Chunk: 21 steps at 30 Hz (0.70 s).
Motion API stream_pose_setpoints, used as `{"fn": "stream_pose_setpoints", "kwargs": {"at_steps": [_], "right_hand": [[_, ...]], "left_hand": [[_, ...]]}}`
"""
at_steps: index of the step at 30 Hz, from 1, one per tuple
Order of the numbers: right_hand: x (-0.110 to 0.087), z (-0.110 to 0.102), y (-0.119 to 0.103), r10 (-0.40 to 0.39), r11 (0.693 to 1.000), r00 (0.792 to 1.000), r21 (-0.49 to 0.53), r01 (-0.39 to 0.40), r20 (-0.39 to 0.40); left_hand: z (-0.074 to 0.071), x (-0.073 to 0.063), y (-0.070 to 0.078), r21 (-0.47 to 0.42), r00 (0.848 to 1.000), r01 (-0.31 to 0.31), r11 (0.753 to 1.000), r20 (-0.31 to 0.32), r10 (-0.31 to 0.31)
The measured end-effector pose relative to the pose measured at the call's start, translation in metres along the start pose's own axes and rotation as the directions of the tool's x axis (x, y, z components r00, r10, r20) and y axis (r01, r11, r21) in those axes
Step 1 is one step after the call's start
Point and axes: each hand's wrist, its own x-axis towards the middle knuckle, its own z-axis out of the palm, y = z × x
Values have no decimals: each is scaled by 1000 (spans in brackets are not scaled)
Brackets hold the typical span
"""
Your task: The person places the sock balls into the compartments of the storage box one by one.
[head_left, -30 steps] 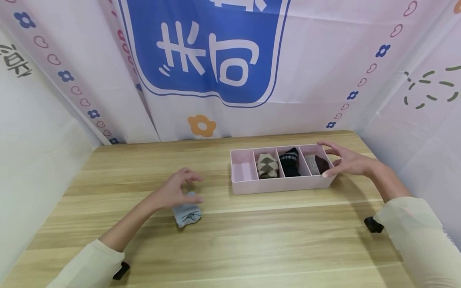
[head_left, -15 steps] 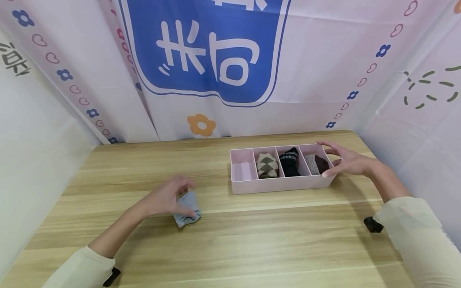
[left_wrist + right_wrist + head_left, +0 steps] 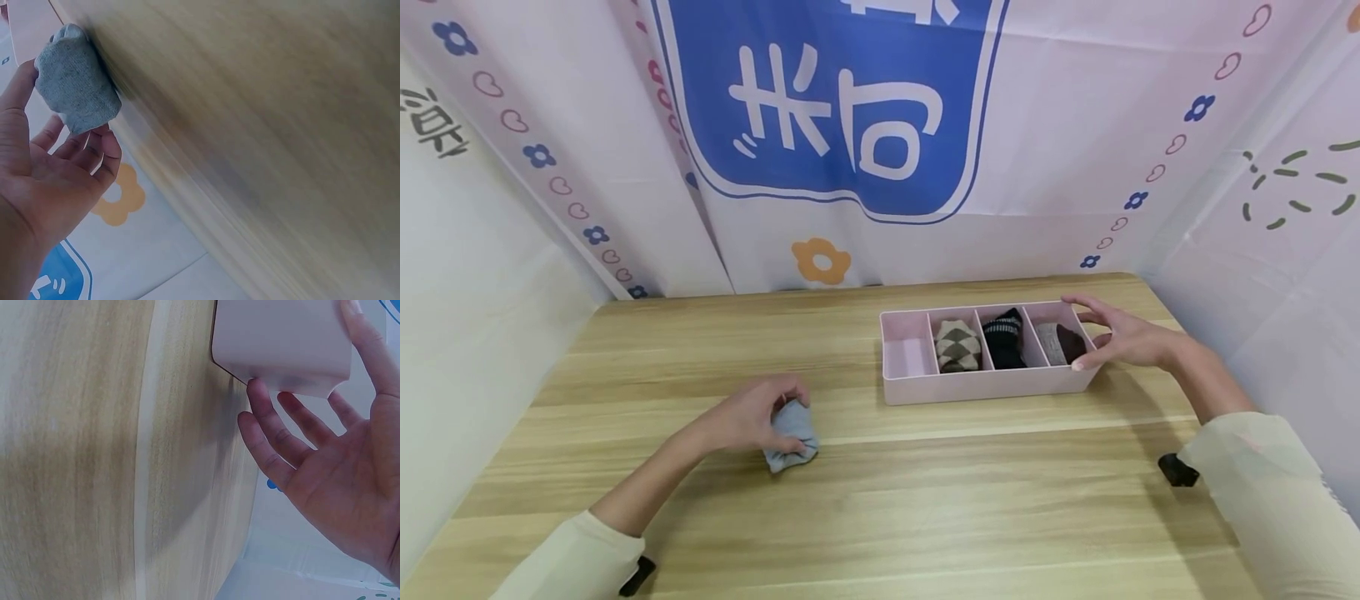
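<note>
My left hand [image 3: 741, 421] has its thumb and fingers around a folded grey-blue sock [image 3: 796, 423] on the table, left of the middle. In the left wrist view the rolled sock [image 3: 76, 84] sits between thumb and fingertips, close against the wood. At the back right stands a pale pink divided box [image 3: 985, 388]. My right hand [image 3: 1131, 337] holds the right end of this box, thumb at the front corner and index finger at the back corner. From the right wrist, the other fingertips [image 3: 257, 387] show at the box's end wall.
Inside the box are an argyle sock [image 3: 958, 346], a black sock [image 3: 1004, 340] and a grey-and-brown sock [image 3: 1060, 342], each in its own compartment. The leftmost compartment [image 3: 907, 357] is bare. A printed curtain [image 3: 1045, 167] hangs behind the wooden table [image 3: 925, 500].
My left hand has come back and down over the grey-blue sock, and its fingers have drawn in around it. The right hand and the box have stayed in place.
</note>
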Motion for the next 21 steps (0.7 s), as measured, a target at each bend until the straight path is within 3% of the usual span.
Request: {"fn": "stream_pose_setpoints", "kwargs": {"at_steps": [7, 21], "right_hand": [[0, 0, 1, -3, 1000, 1000, -5, 3, 3], [-1, 0, 1, 13, 1000, 1000, -7, -13, -1]], "left_hand": [[-2, 1, 3, -17, 999, 22, 1000, 37, -21], [-2, 8, 8, -47, 998, 49, 998, 45, -47]]}}
